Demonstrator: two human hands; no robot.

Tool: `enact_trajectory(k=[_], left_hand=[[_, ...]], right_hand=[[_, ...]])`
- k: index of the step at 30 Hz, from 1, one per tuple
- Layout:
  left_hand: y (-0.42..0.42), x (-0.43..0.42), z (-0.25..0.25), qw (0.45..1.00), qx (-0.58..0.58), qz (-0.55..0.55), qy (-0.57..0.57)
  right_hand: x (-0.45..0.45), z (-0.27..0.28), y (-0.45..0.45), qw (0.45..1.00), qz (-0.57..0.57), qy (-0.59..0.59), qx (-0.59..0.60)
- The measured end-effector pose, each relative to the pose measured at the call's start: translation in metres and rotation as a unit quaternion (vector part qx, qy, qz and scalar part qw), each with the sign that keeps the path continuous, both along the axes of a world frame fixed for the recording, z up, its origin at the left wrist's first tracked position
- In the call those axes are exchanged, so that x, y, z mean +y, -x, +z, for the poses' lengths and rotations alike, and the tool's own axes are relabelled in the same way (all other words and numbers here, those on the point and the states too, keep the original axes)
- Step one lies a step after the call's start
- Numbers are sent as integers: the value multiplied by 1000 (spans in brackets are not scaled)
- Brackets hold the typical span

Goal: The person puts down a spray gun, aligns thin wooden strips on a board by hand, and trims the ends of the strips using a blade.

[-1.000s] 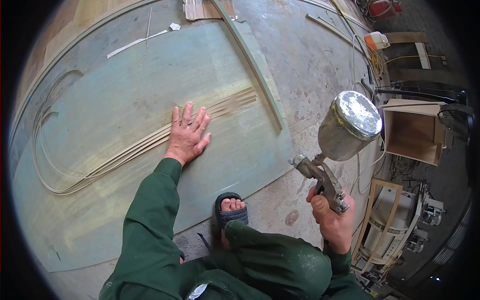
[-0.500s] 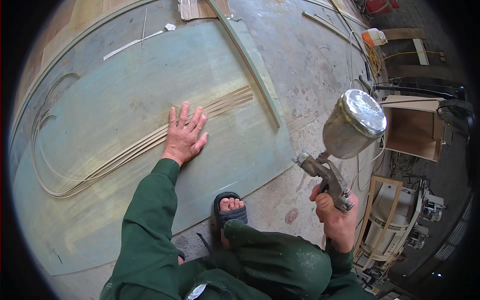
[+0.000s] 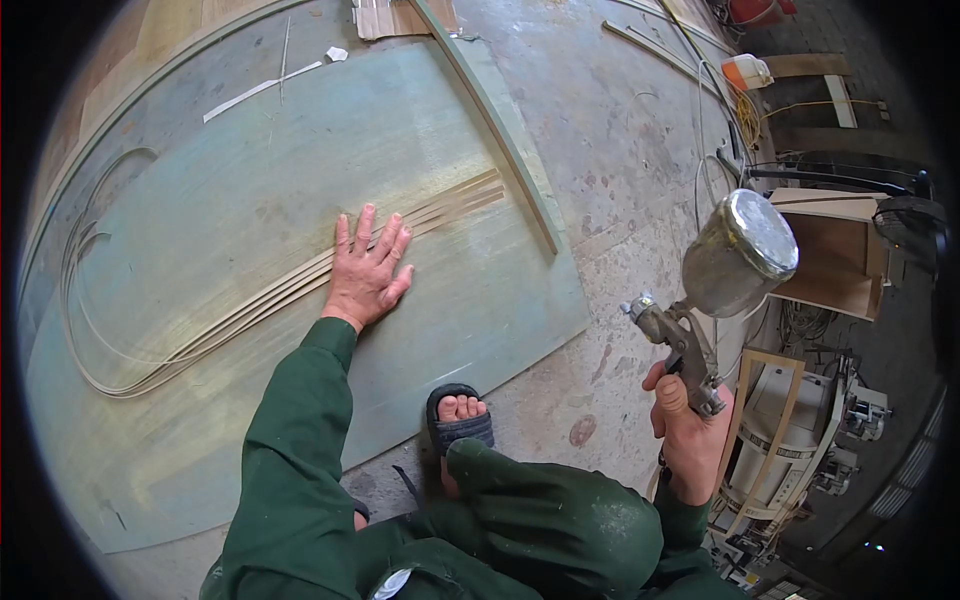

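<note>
Floor (image 3: 610, 180) of concrete, stained and speckled; on it, at an angle, the big sheet (image 3: 450, 300), yellowish smears across it, so I take it as a backing that spares the concrete.

Strips (image 3: 270, 291) next, several, thin and pale, laid on the sheet; they run slantwise from the loop at far left, under my hand, to free ends near the bar; probably looped because they are too long to lie straight here; at the free ends they fan slightly apart, which leaves each face bare.

Bar (image 3: 484, 118) lies slantwise over the sheet's far right part, just beyond those ends; its purpose I cannot tell.

Spray gun (image 3: 685, 350) is up off the floor, right of the sheet; cup (image 3: 740, 255) on top, presumably so its contents feed downward; nozzle faces the sheet.

My left hand (image 3: 365, 275) is flat, palm down, fingers spread across the strips, gripping nothing; spread like that, I judge, to steady several at once; my right hand (image 3: 690, 430) is curled round the gun's handle; whether the trigger is squeezed I cannot tell.

Scrap (image 3: 336, 54), white, lies beyond the strips.
</note>
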State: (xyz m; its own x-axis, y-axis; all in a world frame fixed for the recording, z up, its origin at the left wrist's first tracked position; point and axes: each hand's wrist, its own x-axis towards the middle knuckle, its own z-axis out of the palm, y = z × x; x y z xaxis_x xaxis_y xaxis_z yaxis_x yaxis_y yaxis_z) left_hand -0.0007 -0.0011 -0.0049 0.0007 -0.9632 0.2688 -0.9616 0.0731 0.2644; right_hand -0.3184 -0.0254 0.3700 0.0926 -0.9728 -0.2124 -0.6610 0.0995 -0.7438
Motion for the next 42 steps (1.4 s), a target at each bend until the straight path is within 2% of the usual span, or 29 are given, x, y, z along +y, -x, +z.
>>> enact_trajectory(k=[5, 10, 19, 29, 42], left_hand=[[0, 0, 1, 1000, 2, 0, -7], [0, 0, 3, 1000, 2, 0, -12], [0, 0, 2, 1000, 1, 0, -13], [1, -1, 0, 1000, -1, 1, -6], [1, 0, 2, 1000, 0, 1, -13]], right_hand=[[5, -1, -8, 999, 25, -12, 20], [10, -2, -29, 997, 8, -50, -64], [11, -1, -24, 989, 49, -127, -54], [9, -1, -15, 997, 15, -61, -55], [10, -6, 6, 1000, -9, -2, 0]])
